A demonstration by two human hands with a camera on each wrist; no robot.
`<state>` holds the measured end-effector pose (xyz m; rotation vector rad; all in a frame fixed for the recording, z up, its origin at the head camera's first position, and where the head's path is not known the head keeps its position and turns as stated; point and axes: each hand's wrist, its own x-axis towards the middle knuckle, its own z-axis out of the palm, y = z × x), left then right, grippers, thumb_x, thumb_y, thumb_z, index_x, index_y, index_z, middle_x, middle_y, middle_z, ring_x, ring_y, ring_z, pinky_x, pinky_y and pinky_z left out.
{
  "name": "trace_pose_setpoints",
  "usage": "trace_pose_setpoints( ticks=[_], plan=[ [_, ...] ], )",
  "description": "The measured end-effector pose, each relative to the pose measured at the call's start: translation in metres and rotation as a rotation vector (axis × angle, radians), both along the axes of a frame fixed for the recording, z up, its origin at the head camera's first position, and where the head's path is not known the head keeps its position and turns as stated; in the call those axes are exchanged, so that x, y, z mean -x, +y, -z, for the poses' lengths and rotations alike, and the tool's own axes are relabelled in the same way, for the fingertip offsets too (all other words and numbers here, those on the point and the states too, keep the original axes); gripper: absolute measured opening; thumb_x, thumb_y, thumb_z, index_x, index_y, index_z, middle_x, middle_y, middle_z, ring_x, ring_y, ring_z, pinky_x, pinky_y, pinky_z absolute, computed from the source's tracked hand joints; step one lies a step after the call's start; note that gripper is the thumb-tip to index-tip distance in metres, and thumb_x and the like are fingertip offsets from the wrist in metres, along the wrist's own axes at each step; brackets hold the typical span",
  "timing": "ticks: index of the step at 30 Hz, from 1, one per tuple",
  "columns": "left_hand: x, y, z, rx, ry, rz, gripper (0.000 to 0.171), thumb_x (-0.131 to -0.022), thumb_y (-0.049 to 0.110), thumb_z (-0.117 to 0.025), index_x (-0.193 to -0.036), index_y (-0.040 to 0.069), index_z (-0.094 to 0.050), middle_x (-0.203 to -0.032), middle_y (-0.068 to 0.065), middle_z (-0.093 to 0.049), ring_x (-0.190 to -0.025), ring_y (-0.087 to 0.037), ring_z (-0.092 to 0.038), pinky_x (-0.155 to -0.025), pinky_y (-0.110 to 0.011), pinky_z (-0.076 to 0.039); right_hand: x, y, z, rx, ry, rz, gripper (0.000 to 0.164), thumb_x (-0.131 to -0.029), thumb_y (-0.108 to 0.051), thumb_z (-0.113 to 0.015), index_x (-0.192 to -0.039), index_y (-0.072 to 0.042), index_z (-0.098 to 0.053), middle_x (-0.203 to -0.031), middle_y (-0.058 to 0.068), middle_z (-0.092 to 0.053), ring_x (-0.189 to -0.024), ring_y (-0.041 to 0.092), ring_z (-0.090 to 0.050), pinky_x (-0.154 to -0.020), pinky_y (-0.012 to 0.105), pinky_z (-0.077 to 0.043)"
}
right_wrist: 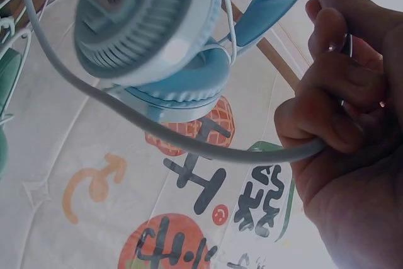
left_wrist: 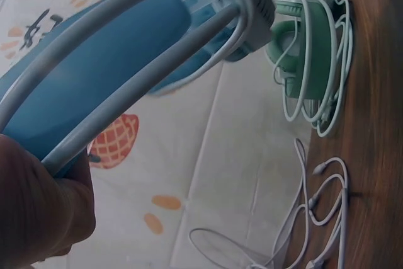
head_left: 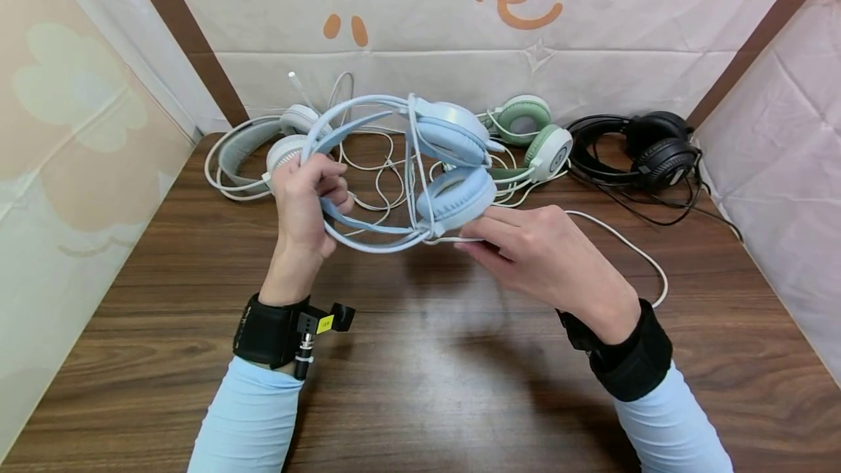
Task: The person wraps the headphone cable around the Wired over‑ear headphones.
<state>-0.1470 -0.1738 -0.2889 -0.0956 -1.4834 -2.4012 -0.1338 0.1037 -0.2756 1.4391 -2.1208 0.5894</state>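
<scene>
My left hand (head_left: 305,192) grips the headband of a pair of light blue headphones (head_left: 453,199), held up above the table with the ear cups pointing right. White cable is wound several times across the headband near the cups. Just below the lower cup, my right hand (head_left: 548,254) holds the loose white cable (right_wrist: 252,154) with curled fingers. From there the cable trails off to the right in the head view. The left wrist view shows the left hand (left_wrist: 44,212) around the blue band, with the cups at its far end.
White headphones (head_left: 246,155) lie at the back left, with their loose cable (head_left: 381,174) beside them. Behind the blue pair are green and white headphones (head_left: 550,152). Black headphones (head_left: 663,159) sit at the back right. Fabric walls enclose the wooden table (head_left: 420,385) at the back and sides.
</scene>
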Motion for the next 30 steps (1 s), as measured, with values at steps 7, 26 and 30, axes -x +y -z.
trace_pose_setpoints(
  ticks=[7, 26, 30],
  plan=[
    [-0.006, 0.003, -0.002, 0.169, -0.019, 0.111, 0.031, -0.082, -0.004, -0.050, -0.062, 0.013, -0.034, -0.056, 0.000, -0.016, -0.053, -0.016, -0.011, -0.048, -0.027, -0.014, 0.001, 0.003, -0.001, 0.011, 0.068, 0.016, 0.017, -0.080, -0.007, -0.083, -0.092, -0.011, -0.071, -0.076, -0.005, -0.063, -0.056, 0.004, -0.053, -0.051, 0.023, -0.045],
    [-0.017, -0.002, -0.014, 0.511, -0.074, 0.275, 0.017, -0.080, -0.003, -0.057, -0.067, 0.004, -0.048, -0.049, 0.006, -0.038, -0.044, -0.010, -0.034, -0.043, -0.025, -0.033, -0.004, 0.029, -0.024, 0.033, 0.078, 0.072, 0.020, -0.079, 0.003, -0.080, -0.095, -0.009, -0.077, -0.088, -0.002, -0.070, -0.074, 0.010, -0.065, -0.067, 0.027, -0.055],
    [-0.018, 0.000, -0.014, 0.554, -0.061, 0.342, 0.016, -0.077, -0.003, -0.059, -0.068, 0.005, -0.049, -0.050, 0.007, -0.038, -0.044, -0.009, -0.034, -0.044, -0.023, -0.032, -0.001, 0.027, -0.024, 0.103, 0.074, 0.040, 0.021, -0.077, 0.004, -0.082, -0.095, -0.007, -0.078, -0.087, 0.001, -0.071, -0.074, 0.012, -0.067, -0.067, 0.029, -0.056]
  ],
)
